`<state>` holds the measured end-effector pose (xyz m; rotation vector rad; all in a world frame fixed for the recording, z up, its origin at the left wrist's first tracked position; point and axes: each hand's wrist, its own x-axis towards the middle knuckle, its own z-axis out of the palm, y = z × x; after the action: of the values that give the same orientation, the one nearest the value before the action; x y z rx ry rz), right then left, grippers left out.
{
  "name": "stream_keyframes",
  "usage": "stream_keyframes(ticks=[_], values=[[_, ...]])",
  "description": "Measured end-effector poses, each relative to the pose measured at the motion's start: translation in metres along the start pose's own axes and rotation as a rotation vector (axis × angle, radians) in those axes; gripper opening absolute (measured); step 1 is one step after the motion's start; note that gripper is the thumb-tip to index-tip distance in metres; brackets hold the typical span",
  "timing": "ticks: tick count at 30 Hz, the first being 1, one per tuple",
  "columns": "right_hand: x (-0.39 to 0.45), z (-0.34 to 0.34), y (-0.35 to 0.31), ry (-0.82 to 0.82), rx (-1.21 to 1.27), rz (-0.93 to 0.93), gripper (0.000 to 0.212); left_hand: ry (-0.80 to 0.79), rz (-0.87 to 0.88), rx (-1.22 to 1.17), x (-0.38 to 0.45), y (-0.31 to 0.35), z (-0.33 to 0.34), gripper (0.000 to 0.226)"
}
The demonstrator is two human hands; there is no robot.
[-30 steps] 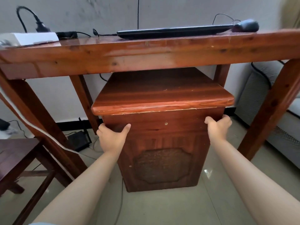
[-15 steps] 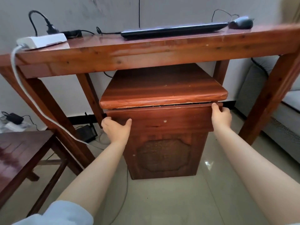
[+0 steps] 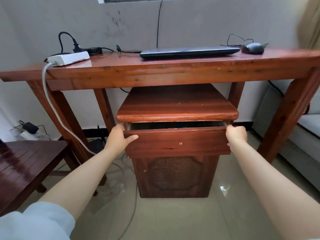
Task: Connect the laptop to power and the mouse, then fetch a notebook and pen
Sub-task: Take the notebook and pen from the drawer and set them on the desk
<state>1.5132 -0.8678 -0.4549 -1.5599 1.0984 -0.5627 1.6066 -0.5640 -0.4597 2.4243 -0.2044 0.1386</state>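
under the table, left hand (image 3: 119,137) and right hand (image 3: 236,134) grip the drawer (image 3: 176,141) ends.

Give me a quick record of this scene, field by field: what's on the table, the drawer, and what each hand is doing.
table: wooden, against the wall
laptop: lid closed, on the table
mouse: right of the laptop, wire looped behind it
power strip: white, left end of the table, one black plug in it
cabinet: under the table
drawer: partly open, inside too dark to see
left hand: gripping the drawer's left end
right hand: gripping the drawer's right end
notebook and pen: not visible
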Motion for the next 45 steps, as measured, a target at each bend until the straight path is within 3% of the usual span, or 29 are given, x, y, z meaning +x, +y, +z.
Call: stream_keyframes(ticks=[4,7,11,13,17,20,22,25,35,37,40,43,45], values=[[-0.011,-0.012,0.015,-0.001,-0.055,-0.026,0.042,-0.241,0.254,0.575,-0.017,0.008,-0.021,0.041],[-0.023,-0.020,0.036,-0.004,-0.108,-0.085,0.034,-0.322,0.436,0.947,-0.029,0.012,-0.023,0.039],[-0.038,-0.030,0.058,-0.059,-0.313,-0.255,0.035,-0.359,0.560,1.216,-0.042,0.007,-0.010,0.038],[-0.045,-0.032,0.062,-0.072,-0.463,-0.355,0.037,-0.347,0.553,1.228,-0.042,0.005,-0.009,0.038],[-0.050,-0.027,0.069,-0.131,-1.069,-0.723,0.039,-0.325,0.579,1.172,-0.042,0.016,-0.002,0.037],[-0.057,-0.015,0.063,-0.198,-1.080,-0.995,0.029,-0.324,0.611,1.038,-0.048,0.026,0.013,0.034],[-0.059,-0.013,0.053,-0.304,-1.124,-1.061,0.028,-0.321,0.620,1.030,-0.048,0.030,0.014,0.033],[-0.059,-0.019,0.044,-0.436,-1.201,-1.068,0.028,-0.332,0.643,1.055,-0.053,0.030,0.009,0.033],[-0.060,-0.021,0.094,-0.434,-1.230,-1.288,0.029,-0.460,0.694,1.118,-0.075,0.003,0.026,0.032],[-0.058,-0.020,0.098,-0.440,-1.226,-1.218,0.037,-0.461,0.691,1.103,-0.076,-0.001,0.029,0.031],[-0.063,-0.017,0.089,-0.464,-1.229,-1.228,0.027,-0.456,0.669,1.049,-0.071,-0.004,0.029,0.034],[-0.063,-0.005,0.075,-0.694,-1.300,-1.082,0.042,-0.466,0.690,0.999,-0.068,-0.001,0.030,0.040],[-0.067,0.009,0.066,-0.828,-1.224,-0.960,0.048,-0.465,0.670,0.889,-0.069,-0.003,0.033,0.047]])
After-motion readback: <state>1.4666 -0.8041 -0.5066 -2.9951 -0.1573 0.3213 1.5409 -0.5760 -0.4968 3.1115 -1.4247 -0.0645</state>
